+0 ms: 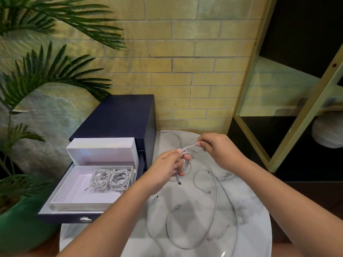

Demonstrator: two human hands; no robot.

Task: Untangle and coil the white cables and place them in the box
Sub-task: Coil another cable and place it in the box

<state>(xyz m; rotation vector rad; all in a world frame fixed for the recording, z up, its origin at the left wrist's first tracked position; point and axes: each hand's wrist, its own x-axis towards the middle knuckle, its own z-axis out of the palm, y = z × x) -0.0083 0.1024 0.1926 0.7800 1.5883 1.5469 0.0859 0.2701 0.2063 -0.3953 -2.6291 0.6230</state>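
Note:
My left hand grips a white cable wound around its fingers, with a plug end hanging below at the palm. My right hand pinches the same cable a short way to the right, and the stretch between the hands is taut. Loose white cables lie in wide loops on the round marble table beneath my forearms. An open white box sits on the left and holds two coiled white cables at its far right corner.
The box rests in a pulled-out drawer of a dark blue cabinet, its lid standing up behind it. A green pot with a palm stands at far left. A shelving unit rises at right against the brick wall.

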